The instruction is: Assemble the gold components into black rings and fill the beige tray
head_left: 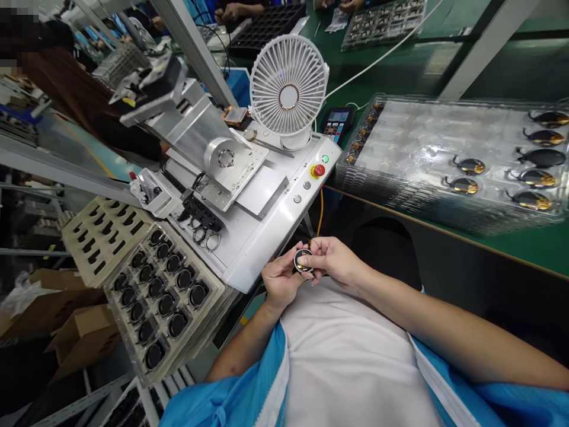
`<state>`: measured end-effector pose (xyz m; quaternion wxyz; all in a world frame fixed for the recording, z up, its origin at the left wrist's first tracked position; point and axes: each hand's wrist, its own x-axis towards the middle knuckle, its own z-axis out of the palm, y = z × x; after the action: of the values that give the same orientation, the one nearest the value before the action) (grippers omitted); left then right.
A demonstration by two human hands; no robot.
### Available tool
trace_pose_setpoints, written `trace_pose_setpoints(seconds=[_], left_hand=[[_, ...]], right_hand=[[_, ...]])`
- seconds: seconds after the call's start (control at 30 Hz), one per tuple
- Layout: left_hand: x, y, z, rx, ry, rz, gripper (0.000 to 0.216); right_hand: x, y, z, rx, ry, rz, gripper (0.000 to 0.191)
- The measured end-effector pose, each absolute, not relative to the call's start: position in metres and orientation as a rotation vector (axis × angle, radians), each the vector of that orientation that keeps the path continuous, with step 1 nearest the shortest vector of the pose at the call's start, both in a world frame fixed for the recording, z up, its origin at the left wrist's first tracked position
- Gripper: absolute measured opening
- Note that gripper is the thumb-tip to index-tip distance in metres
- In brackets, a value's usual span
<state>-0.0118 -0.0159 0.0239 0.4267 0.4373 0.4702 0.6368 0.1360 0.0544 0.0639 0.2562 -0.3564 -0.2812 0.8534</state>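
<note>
My left hand (pixel 281 279) grips a small round watch case (pixel 303 260) with a silvery rim, close in front of my chest. Inside the rim the case looks dark, with a bit of gold on it. My right hand (pixel 331 261) pinches the same case from the other side, its thumb lying across the face. The fingers cover part of the case, so its underside is hidden. Just beyond my hands is the front edge of a white bench machine (pixel 249 249).
A white fan (pixel 288 89) and a red button (pixel 319 171) sit on the machine. Left stands a tray of round black watch cases (pixel 166 303); right, stacked clear trays (pixel 400 127) hold round dark parts with gold flex strips. Cardboard boxes (pixel 84 338) lie lower left. Other people work behind.
</note>
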Motion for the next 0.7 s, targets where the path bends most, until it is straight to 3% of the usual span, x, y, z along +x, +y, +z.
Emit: trace_pose_setpoints(seconds=[0.3,0.53,0.7], left_hand=[[-0.026,-0.013,0.028,0.963,1.299,1.713,0.048],[-0.026,-0.01,0.044,0.9,1.131,1.603,0.042],[-0.029,-0.014,0.041,1.064,1.252,1.601,0.073]], right_hand=[[0.112,0.073,0.062,-0.95,-1.051,2.244,0.059],[0.08,0.177,0.075,-1.172,-1.014,1.707,0.048],[0.083,0.192,0.084,-1.14,-1.038,1.641,0.045]])
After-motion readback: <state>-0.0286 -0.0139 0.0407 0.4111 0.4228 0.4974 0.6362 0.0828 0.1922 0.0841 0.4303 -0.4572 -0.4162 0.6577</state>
